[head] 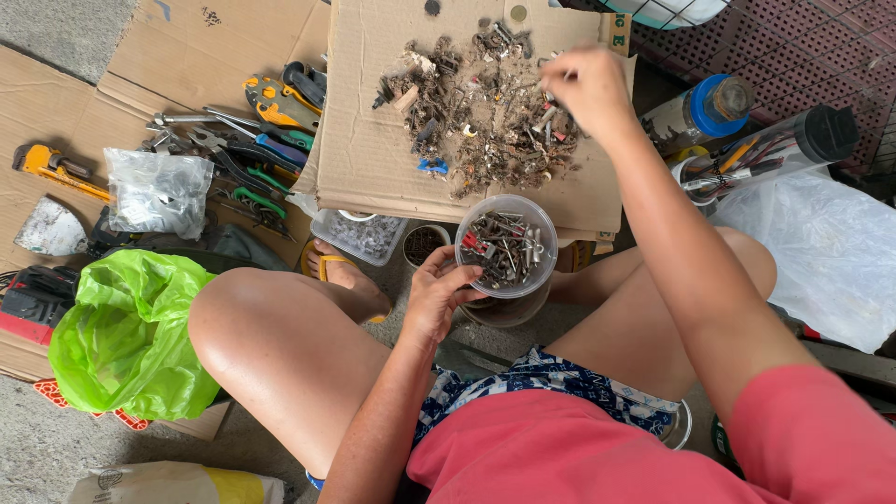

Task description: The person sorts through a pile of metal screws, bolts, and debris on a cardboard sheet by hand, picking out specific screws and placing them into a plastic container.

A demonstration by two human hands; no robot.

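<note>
Left hand [437, 297]: grip wrapped on the rim of the tub [507, 247], thumb on the near edge, fingers curled under its left side.
Tub: clear round plastic, at 6 o'clock from the cardboard [373, 149], held above the floor between the knees; it holds screws, nails and bolts, grey and rusty, with one red bit at its 9 o'clock side.
Right hand [586, 89]: at 2 o'clock from the tub, over the right edge of the scrap pile [485, 112]; fingertips pressed together on something small, too small to tell what.
Scrap pile: rusty screws, bolts, wood chips and dirt spread on the cardboard; a small blue piece lies at its 7 o'clock edge.
Cardboard: flat sheet, raised a little above the floor, at 12 o'clock from the person.
Clear box [359, 233]: square, just under the cardboard's near edge, at 9 o'clock from the tub; full of small pale fasteners.
Small cup [425, 245]: round, between the clear box and the tub; dark bits inside.
Clear bag [157, 191]: at 9 o'clock from the cardboard, packed with small pale parts.
Tools [252, 140]: pliers, cutters and wrenches heaped between the clear bag and the cardboard.
Green bag [126, 336]: crumpled, at 9 o'clock from the left knee; contents hidden.
Tall jar [775, 149]: clear with a black lid, on its side at 3 o'clock from the scrap pile; holds pens and long tools.
Blue-lid bottle [700, 110]: just beside the tall jar, at its 10 o'clock.
</note>
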